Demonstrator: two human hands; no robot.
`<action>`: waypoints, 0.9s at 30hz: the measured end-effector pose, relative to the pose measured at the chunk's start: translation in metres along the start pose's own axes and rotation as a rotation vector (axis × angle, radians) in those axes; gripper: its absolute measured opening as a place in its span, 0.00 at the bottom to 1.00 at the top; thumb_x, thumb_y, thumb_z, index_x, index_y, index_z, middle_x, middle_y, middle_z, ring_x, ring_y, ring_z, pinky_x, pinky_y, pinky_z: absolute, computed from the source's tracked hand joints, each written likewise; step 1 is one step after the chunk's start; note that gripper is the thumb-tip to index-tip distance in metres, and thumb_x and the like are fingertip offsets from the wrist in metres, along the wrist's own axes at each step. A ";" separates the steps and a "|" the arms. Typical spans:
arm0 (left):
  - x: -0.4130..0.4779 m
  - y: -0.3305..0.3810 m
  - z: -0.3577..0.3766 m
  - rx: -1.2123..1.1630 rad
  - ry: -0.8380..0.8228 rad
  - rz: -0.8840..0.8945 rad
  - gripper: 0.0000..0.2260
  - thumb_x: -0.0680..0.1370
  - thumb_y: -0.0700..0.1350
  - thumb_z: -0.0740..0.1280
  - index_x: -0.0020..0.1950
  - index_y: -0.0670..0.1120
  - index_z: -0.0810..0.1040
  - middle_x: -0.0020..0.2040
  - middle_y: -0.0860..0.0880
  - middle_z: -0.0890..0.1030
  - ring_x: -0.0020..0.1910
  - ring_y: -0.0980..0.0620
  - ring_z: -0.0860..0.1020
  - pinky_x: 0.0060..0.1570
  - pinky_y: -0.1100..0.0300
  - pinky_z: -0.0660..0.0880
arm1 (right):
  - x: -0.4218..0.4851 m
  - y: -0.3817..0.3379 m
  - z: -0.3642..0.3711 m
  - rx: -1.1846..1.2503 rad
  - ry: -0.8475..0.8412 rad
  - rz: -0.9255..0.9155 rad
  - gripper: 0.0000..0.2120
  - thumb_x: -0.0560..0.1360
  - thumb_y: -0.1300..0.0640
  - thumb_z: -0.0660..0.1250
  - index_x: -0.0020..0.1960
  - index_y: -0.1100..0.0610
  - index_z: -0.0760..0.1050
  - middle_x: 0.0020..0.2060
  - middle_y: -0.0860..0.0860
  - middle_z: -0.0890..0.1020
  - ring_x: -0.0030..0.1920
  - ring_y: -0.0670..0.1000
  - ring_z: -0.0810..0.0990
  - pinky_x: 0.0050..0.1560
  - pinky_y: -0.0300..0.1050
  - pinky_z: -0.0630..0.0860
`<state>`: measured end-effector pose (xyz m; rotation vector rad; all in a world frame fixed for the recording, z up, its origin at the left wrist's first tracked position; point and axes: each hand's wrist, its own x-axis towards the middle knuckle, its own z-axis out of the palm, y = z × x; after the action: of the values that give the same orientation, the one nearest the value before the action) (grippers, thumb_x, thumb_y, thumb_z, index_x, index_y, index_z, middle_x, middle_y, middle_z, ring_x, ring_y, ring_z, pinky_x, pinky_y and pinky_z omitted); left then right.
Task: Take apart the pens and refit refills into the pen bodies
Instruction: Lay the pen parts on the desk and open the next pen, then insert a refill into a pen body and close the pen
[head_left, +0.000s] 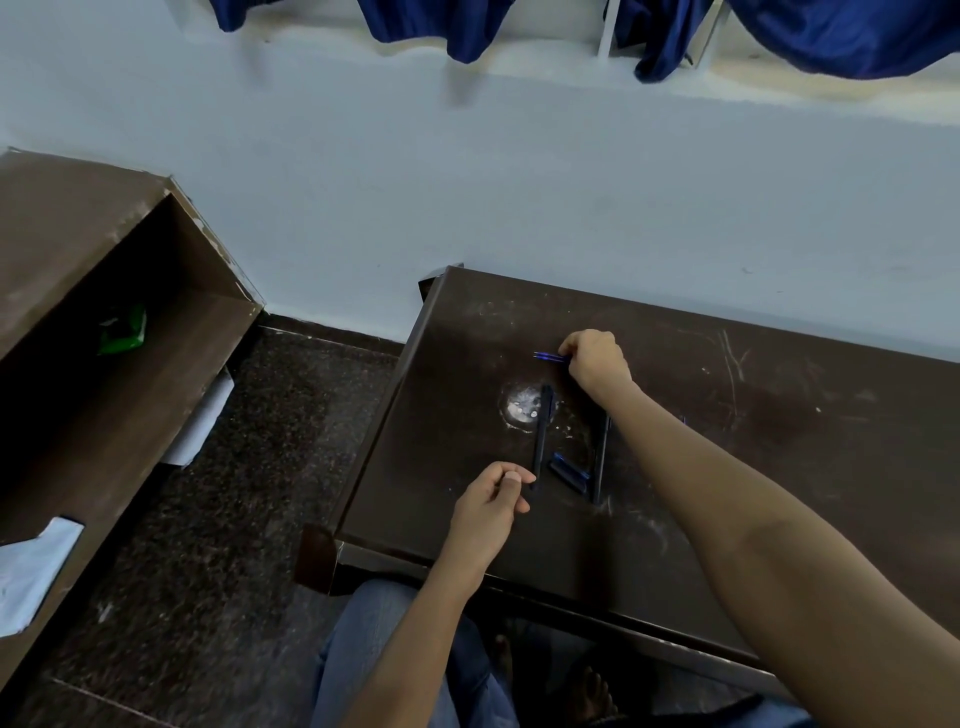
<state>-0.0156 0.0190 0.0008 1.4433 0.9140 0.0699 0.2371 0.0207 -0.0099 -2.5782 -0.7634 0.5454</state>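
On the dark brown table (727, 415) my right hand (595, 361) pinches thin blue refills (548, 356) that stick out to the left, low over the tabletop. A dark pen body (542, 434) lies upright in the view, across a pale worn patch. My left hand (493, 501) holds its near end with curled fingers and thumb. Two short blue caps (569, 472) lie side by side to the right of it. A second dark pen body (601, 460) lies beyond them, partly hidden by my right forearm.
The table's left edge (384, 410) drops to a dark speckled floor (234, 493). A brown open shelf unit (104, 338) stands at the left with a green packet (122, 330) inside. A pale wall (519, 182) backs the table. My knees are under the near edge.
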 end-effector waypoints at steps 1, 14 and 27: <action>-0.001 0.001 0.000 -0.001 0.001 0.003 0.12 0.82 0.48 0.57 0.46 0.55 0.79 0.33 0.55 0.75 0.31 0.58 0.68 0.35 0.62 0.65 | -0.001 0.000 -0.001 -0.001 0.008 -0.001 0.18 0.73 0.70 0.60 0.56 0.56 0.80 0.56 0.58 0.81 0.56 0.61 0.80 0.57 0.56 0.78; -0.026 0.020 0.013 -0.016 0.019 -0.026 0.10 0.80 0.45 0.59 0.47 0.51 0.80 0.38 0.53 0.79 0.36 0.58 0.72 0.37 0.62 0.67 | -0.061 0.046 -0.019 0.081 0.249 0.020 0.13 0.74 0.67 0.60 0.54 0.60 0.80 0.55 0.59 0.77 0.55 0.61 0.76 0.57 0.58 0.76; -0.059 0.030 0.024 0.092 -0.014 0.048 0.13 0.82 0.50 0.55 0.51 0.54 0.79 0.38 0.53 0.78 0.36 0.57 0.72 0.44 0.57 0.68 | -0.151 0.120 -0.019 0.182 0.138 0.450 0.13 0.72 0.54 0.68 0.50 0.63 0.78 0.48 0.62 0.81 0.49 0.63 0.81 0.48 0.52 0.79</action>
<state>-0.0276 -0.0275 0.0519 1.5489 0.8807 0.0534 0.1802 -0.1643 -0.0129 -2.5821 -0.0764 0.5287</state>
